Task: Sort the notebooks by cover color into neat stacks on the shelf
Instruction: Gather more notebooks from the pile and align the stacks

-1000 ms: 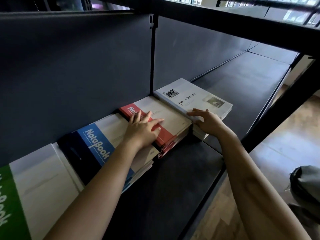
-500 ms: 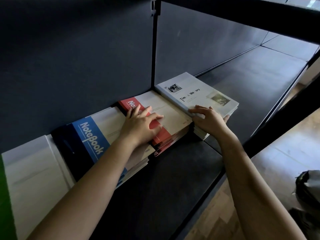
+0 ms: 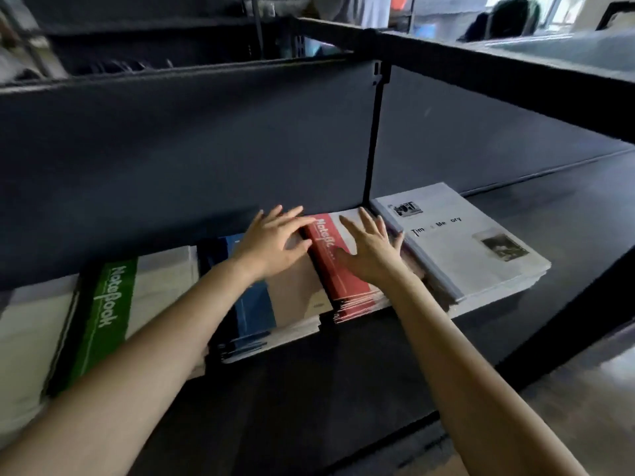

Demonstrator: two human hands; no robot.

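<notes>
Four notebook stacks lie side by side on the dark shelf [image 3: 343, 372]: a green stack [image 3: 106, 314] at the left, a blue stack [image 3: 254, 314], a red stack [image 3: 343, 283] and a white stack [image 3: 460, 242] at the right. My left hand [image 3: 271, 242] hovers with fingers spread over the seam between the blue and red stacks. With straight fingers, my right hand [image 3: 371, 249] lies over the right part of the red stack, beside the white one. Neither hand holds anything.
A dark back panel [image 3: 171, 166] with a vertical post [image 3: 372, 139] rises behind the stacks. An upper shelf edge [image 3: 498, 77] crosses overhead at the right. The shelf runs on bare to the right. Wooden floor [image 3: 584, 389] lies beyond the shelf's front edge.
My right hand has left the white stack's near corner and moved left onto the red stack. My left hand has shifted left, off the red cover's middle. The view has tilted upward.
</notes>
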